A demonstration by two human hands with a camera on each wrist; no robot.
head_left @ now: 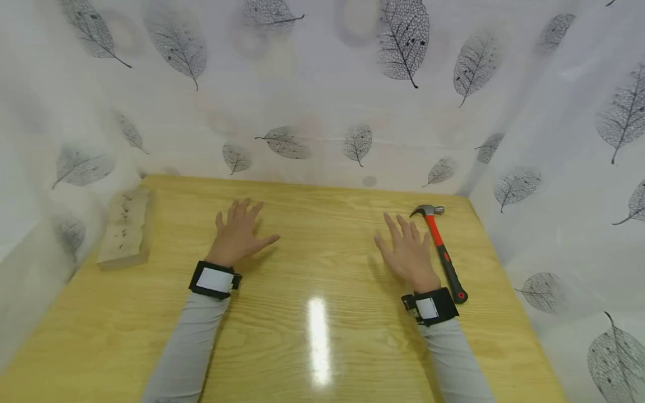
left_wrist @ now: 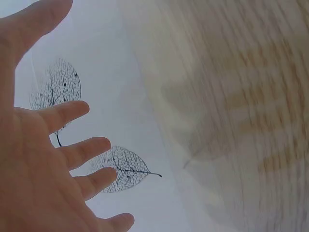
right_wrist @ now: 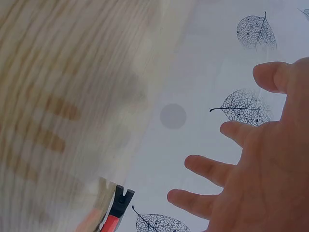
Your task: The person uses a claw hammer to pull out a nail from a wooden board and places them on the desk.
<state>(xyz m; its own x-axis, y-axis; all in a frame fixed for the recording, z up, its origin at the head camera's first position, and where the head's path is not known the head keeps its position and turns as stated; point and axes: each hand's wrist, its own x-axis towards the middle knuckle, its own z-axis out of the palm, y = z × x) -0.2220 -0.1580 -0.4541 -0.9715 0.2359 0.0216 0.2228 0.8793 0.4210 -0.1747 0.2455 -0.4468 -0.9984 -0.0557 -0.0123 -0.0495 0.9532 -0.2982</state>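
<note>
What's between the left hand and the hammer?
The right hand, close beside the hammer; bare table lies between the left hand and the right. Seen in the head view.

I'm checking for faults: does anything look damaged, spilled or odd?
The pale rectangular block, apparently wooden, at the left of the yellow wood-grain table has dark marks on its otherwise plain top, possibly damage; too blurred to tell.

Wood-grain table [head_left: 322, 252] with claw hammer [head_left: 443, 254] right, pale block [head_left: 123, 229] left.
</note>
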